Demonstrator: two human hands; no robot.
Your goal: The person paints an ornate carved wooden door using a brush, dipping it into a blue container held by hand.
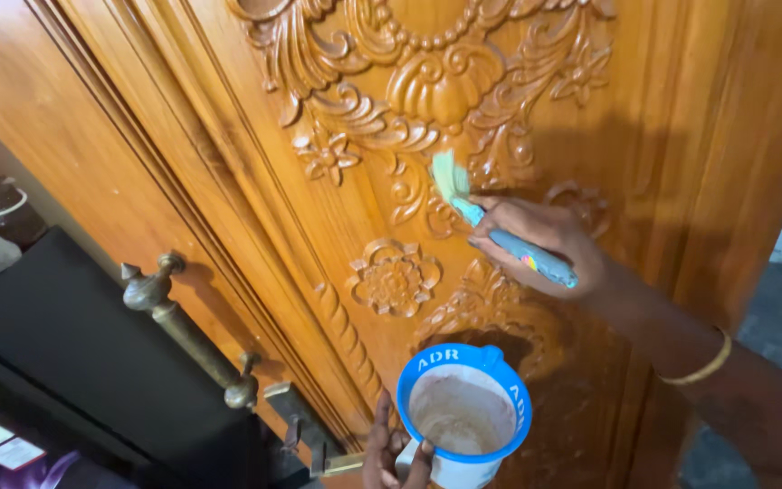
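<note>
My right hand grips a blue-handled paintbrush whose pale green bristles press on the carved wooden door, beside a scroll carving. A gold bangle circles that wrist. Lower down, my left hand holds the handle of a white mug with a blue rim. Inside the mug is a brownish liquid. The mug hangs close to the door, below a carved flower.
A brass pull handle is fixed to the door's left part, with a small latch below it. A black surface lies at the lower left with papers on it. Grey floor shows at the right edge.
</note>
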